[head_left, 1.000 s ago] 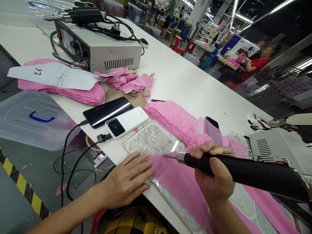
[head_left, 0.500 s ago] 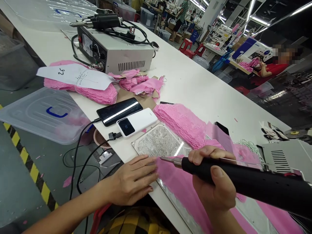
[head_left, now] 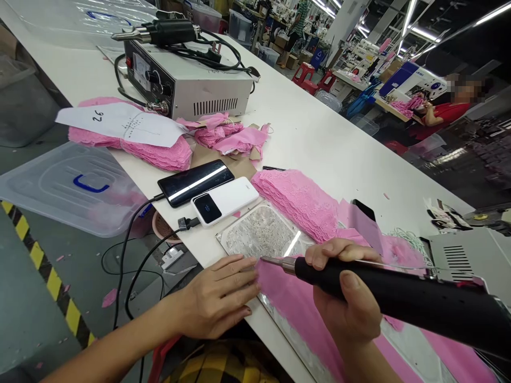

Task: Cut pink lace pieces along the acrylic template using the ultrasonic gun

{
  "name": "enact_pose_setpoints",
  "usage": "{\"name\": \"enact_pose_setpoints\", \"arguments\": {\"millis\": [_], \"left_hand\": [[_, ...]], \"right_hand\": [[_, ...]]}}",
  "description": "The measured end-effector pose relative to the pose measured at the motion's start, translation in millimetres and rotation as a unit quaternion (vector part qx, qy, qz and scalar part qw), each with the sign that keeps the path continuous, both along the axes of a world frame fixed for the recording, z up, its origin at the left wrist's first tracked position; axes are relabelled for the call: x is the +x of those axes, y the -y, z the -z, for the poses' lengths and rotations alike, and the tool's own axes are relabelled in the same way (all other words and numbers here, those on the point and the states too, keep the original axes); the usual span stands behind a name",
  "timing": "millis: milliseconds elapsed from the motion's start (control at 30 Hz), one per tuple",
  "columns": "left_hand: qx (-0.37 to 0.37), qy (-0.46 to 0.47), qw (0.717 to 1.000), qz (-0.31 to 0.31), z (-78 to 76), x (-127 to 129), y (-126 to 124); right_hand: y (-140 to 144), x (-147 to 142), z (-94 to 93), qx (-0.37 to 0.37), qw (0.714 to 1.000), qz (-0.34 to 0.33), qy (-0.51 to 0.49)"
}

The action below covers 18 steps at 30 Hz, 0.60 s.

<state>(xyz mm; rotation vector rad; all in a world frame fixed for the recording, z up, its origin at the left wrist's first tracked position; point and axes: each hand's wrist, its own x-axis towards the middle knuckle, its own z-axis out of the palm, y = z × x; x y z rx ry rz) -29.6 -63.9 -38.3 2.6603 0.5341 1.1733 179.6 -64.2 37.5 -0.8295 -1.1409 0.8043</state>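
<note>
White worktop (head_left: 303, 135) runs slantwise through a workshop, with a sewing machine (head_left: 411, 80) in use well behind it. Along the near edge, a flat pink cloth (head_left: 299, 298) lies over a glossy mottled board (head_left: 259, 231). My left hand (head_left: 215, 300) is spread flat at the cloth's corner, fingers extended, gripping nothing. My right hand (head_left: 351, 292) is closed around a black handheld tool (head_left: 411, 298). Its long axis points from right hand to left — the metal tip (head_left: 275, 261) sits at that same corner, just beside the left fingertips, so the left hand is nearer to it. Whether the tip touches the cloth, I cannot tell. Farther back: a pink lace stack (head_left: 297, 202), a white power bank (head_left: 227, 199) and a black phone (head_left: 195, 183).
</note>
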Motion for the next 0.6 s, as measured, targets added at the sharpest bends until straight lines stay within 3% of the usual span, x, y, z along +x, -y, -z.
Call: {"name": "enact_pose_setpoints", "arguments": {"millis": [600], "left_hand": [[-0.010,0.012,1.000,0.014,1.5,-1.3,-0.2]], "right_hand": [[7.2,-6.5,-3.3,-0.022,1.000,-0.013,0.001]]}}
